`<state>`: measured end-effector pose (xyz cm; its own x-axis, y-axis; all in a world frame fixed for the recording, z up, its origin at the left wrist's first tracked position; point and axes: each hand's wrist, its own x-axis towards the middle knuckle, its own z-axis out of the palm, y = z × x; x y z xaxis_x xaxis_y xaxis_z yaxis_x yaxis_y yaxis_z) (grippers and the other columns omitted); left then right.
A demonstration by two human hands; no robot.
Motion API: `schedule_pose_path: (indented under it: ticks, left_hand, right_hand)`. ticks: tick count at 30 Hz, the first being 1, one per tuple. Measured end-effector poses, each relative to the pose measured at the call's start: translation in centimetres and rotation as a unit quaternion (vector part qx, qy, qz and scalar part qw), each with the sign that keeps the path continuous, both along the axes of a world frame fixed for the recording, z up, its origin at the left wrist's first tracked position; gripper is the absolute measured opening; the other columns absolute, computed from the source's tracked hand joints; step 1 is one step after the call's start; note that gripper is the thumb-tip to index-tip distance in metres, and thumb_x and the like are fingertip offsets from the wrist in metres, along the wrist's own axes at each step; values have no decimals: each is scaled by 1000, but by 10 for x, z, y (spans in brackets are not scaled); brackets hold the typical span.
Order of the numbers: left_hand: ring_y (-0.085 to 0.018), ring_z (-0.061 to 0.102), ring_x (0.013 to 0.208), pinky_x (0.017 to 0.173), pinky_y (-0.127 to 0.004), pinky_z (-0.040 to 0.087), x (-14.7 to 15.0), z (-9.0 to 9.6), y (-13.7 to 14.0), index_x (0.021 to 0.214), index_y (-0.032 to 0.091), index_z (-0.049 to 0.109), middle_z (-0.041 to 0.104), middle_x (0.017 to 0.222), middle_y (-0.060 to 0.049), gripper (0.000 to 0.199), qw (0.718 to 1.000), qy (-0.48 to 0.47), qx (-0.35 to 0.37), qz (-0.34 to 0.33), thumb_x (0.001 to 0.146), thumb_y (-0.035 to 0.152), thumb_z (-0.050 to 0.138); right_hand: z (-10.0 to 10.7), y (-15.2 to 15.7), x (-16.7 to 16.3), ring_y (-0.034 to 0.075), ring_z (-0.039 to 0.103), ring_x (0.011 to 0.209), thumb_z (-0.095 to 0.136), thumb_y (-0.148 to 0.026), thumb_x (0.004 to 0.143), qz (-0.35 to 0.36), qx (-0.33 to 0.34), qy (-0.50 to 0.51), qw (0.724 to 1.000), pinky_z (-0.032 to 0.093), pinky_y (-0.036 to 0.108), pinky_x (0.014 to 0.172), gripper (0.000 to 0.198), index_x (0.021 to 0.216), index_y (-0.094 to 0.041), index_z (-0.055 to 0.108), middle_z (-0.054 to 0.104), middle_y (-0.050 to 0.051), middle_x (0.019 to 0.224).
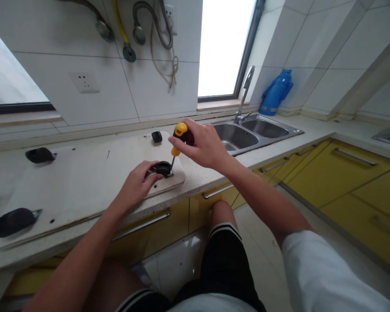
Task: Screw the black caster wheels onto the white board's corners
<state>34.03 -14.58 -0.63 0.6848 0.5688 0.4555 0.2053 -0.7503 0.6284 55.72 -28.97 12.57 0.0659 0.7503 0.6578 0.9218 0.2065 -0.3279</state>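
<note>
A yellow and black screwdriver (181, 131) stands nearly upright in my right hand (203, 143), whose fingers are wrapped round its handle. Its metal tip reaches down beside a black caster-like foot (163, 168) near the right end of a white board (84, 186). With thumb and fingers, my left hand (139, 180) grips that black foot from the left. The exact spot where the tip touches is too small to make out. Another black piece (156, 137) sits behind on the board, and two larger black wheel-like parts (40, 155) are at its left end.
The board lies on a pale countertop (201, 177). To the right are a double steel sink (235, 136) with a tap (245, 93) and a blue thermos flask (276, 93). Hoses (125, 39) hang on the tiled wall. Yellow cabinets (152, 229) with bar handles are below.
</note>
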Motion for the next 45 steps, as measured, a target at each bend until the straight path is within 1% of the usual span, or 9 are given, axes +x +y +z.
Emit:
schedule_pose_path:
  ticks: [6, 12, 16, 19, 24, 32, 34, 39, 45]
  left_hand:
    - [-30, 74, 107, 103, -49, 59, -1, -3, 2, 133, 23, 73, 78, 123, -10, 43, 1000, -2, 10, 2, 97, 48, 70]
    - [-30, 75, 102, 95, -45, 60, -1, 0, -1, 127, 21, 74, 79, 116, -9, 47, 1000, -6, 2, 16, 93, 54, 75]
    - [-29, 75, 101, 96, -44, 60, -2, 3, -4, 120, 21, 74, 80, 112, -9, 48, 1000, 2, -12, 23, 90, 59, 79]
    - [-29, 76, 100, 97, -43, 60, -3, 4, -5, 116, 22, 73, 81, 109, -8, 52, 999, 8, -23, 24, 87, 64, 83]
    - [-27, 75, 97, 92, -40, 59, -4, 5, -8, 112, 23, 73, 82, 106, -7, 50, 999, 16, -23, 23, 87, 64, 84]
    - [-25, 72, 89, 85, -37, 57, -4, 10, -12, 105, 23, 72, 81, 101, -6, 44, 999, 16, -24, 19, 86, 61, 85]
    - [-25, 71, 88, 84, -37, 57, -4, 11, -13, 104, 23, 72, 81, 99, -6, 44, 999, 15, -24, 20, 85, 61, 86]
    - [-25, 71, 87, 80, -37, 55, -5, 10, -13, 103, 24, 72, 80, 97, -5, 44, 999, 23, -23, 31, 84, 61, 86]
    - [-24, 71, 83, 79, -36, 56, -4, 10, -12, 105, 23, 73, 80, 93, -5, 46, 999, 20, -31, 34, 84, 63, 85]
  right_hand:
    - [17, 4, -7, 14, 40, 65, 63, -53, 105, -3, -44, -78, 996, 23, 33, 68, 34, 93, -23, 52, 60, -2, 74]
    - [15, 4, -7, 15, 39, 67, 60, -54, 106, -9, -45, -93, 995, 23, 34, 69, 33, 96, -23, 54, 61, -1, 77]
    - [15, 8, -6, 16, 39, 67, 59, -56, 106, -12, -42, -95, 995, 23, 34, 68, 35, 96, -24, 53, 62, 0, 78]
    - [18, 10, -6, 17, 41, 67, 61, -54, 105, -18, -48, -96, 994, 25, 35, 69, 32, 99, -24, 55, 64, 0, 79]
    - [24, 15, -4, 16, 48, 69, 61, -46, 107, 27, -50, -89, 994, 33, 33, 74, 23, 115, -25, 58, 68, -3, 86]
    - [46, 18, -7, 17, 49, 74, 60, -44, 108, 36, -104, -119, 987, 34, 34, 76, 22, 105, -23, 62, 67, 2, 87]
    - [50, 20, -9, 17, 48, 74, 62, -46, 108, 34, -117, -136, 983, 36, 35, 78, 26, 100, -22, 63, 66, 3, 85]
    - [49, 29, -14, 20, 49, 77, 63, -70, 104, -40, -97, -178, 978, 41, 36, 81, 52, 90, -20, 65, 58, 6, 78]
    - [54, 32, -17, 19, 47, 73, 61, -53, 107, 18, -132, -212, 968, 40, 35, 75, 32, 124, -25, 62, 66, 5, 89]
